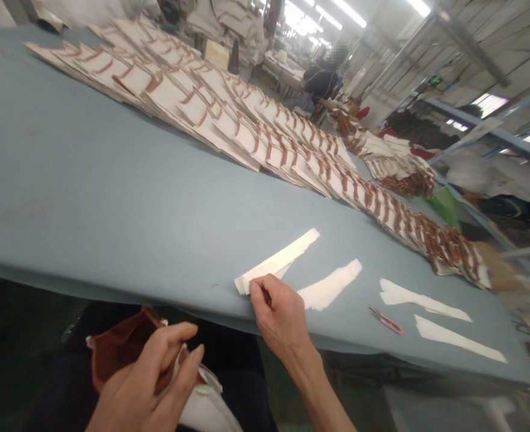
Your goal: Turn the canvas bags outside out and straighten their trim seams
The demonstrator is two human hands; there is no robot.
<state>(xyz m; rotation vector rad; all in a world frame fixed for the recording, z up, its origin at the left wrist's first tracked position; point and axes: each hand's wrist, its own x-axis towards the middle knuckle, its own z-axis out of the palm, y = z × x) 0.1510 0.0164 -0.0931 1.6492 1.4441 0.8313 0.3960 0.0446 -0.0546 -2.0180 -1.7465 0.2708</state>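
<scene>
My right hand (279,315) pinches the near end of a long white fabric strip (279,260) lying at the front edge of the blue-grey table (89,180). My left hand (150,378) is below the table edge over my lap, fingers curled round a bundle of brown and white fabric pieces (123,345). A second white strip (332,287) lies just right of my right hand.
Two more white strips (420,298) (456,339) and small pink snips (387,321) lie to the right. A long overlapping row of white pieces with brown trim (255,129) runs diagonally across the table. A person (325,78) works at the far end.
</scene>
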